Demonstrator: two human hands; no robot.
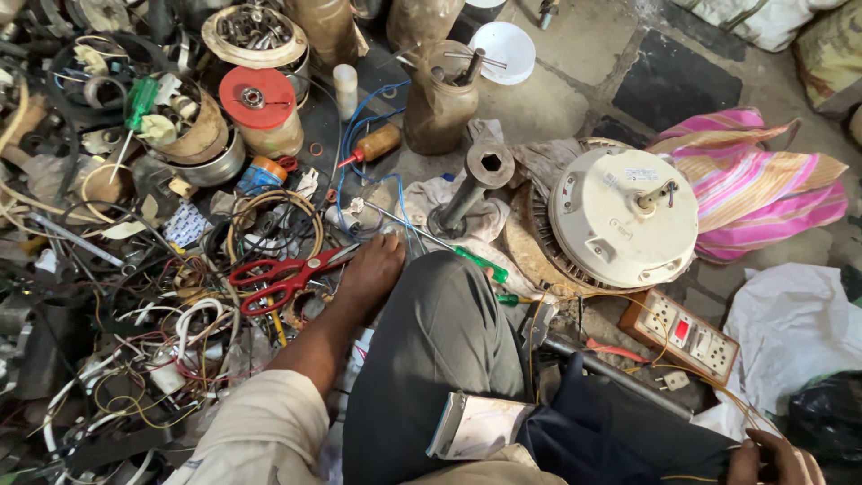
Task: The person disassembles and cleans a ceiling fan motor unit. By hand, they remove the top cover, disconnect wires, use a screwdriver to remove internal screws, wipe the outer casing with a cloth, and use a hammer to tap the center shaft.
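My left hand (pixel 373 268) reaches down to the floor beside my grey-trousered knee (pixel 444 332), its back turned up. It rests at the blade tips of red-handled scissors (pixel 287 277) and over the shaft of a green-handled screwdriver (pixel 476 262). Its fingers are hidden, so any grip cannot be made out. My right hand (pixel 774 460) sits at the bottom right edge, fingers closed on a thin yellowish wire (pixel 696 478). A white ceiling fan motor (pixel 624 216) lies on the floor ahead, its shaft pointing up.
A tangle of wires (pixel 162 350) and tins of scrap parts fill the left. A metal socket tool (pixel 476 180), a brown jar (pixel 440 103), a switch-and-socket board (pixel 687 332), a pink striped cloth (pixel 754 180) and a white bag (pixel 790 332) surround the motor. A booklet (pixel 476 427) lies on my lap.
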